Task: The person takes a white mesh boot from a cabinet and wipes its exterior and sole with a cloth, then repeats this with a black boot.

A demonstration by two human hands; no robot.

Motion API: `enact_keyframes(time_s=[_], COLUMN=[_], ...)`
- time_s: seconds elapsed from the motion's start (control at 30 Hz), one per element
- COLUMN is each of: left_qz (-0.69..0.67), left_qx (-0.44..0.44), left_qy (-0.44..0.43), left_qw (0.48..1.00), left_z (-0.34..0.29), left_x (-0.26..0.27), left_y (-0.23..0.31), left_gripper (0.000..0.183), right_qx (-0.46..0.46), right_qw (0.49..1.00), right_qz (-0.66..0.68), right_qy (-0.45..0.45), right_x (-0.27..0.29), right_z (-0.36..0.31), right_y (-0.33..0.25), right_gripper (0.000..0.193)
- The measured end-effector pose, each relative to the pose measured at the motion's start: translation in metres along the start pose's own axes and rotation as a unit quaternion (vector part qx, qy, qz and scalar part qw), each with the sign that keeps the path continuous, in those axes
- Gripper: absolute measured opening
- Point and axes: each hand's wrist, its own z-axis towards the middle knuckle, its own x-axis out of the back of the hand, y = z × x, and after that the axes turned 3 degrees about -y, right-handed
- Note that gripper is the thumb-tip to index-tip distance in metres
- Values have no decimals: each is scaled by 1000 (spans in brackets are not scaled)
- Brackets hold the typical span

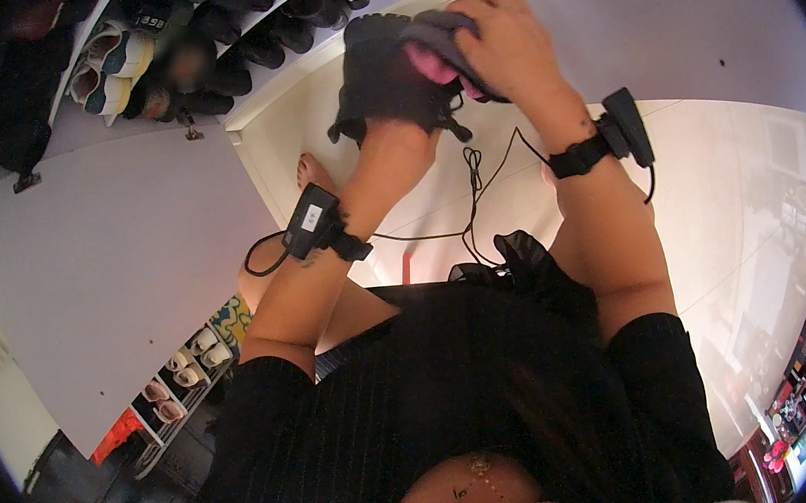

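My left hand (404,148) reaches into the opening of a black boot (382,67) and holds it up. The fingers are hidden inside; only the wrist and heel of the hand show. My right hand (510,39) is closed around a dark grey and pink cloth (446,49), its fingers bent over the top. That cloth presses against the boot's right side, near the toe end. Dark laces or straps dangle from the boot's lower right.
An open shoe cabinet holds white and yellow sneakers (113,66) and several dark shoes (287,33). Its pale door (130,270) swings out at left. A low rack with light shoes (184,368) stands lower left. Black cables (475,185) run between my wrist devices.
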Motion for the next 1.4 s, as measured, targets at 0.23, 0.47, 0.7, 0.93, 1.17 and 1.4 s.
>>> enact_keyframes(time_s=[0.23, 0.47, 0.7, 0.93, 1.17, 1.4], left_qz=[-256, -674, -788, -756, -814, -878], left_qx=[306, 455, 393, 425, 372, 318], left_qy=[-40, 28, 108, 202, 203, 154], left_qw=[916, 582, 461, 456, 397, 321], left_z=[27, 38, 55, 41, 52, 44], left_x=[36, 51, 50, 56, 57, 45], left_y=[1, 2, -13, -65, -55, -50], left_gripper=[29, 50, 45, 54, 54, 49], right_qx=[-96, -58, -44, 85, -52, 31], right_qw=[988, 978, 992, 958, 976, 978], right_qz=[-22, 60, 108, 271, 150, 180], right_qy=[115, 190, 58, 25, 152, 98], right_x=[5, -17, -27, -25, -14, -17], right_z=[-2, -2, -19, -49, -20, -41], right_y=[50, 15, -18, -71, -12, -47], right_gripper=[31, 33, 31, 34, 29, 31])
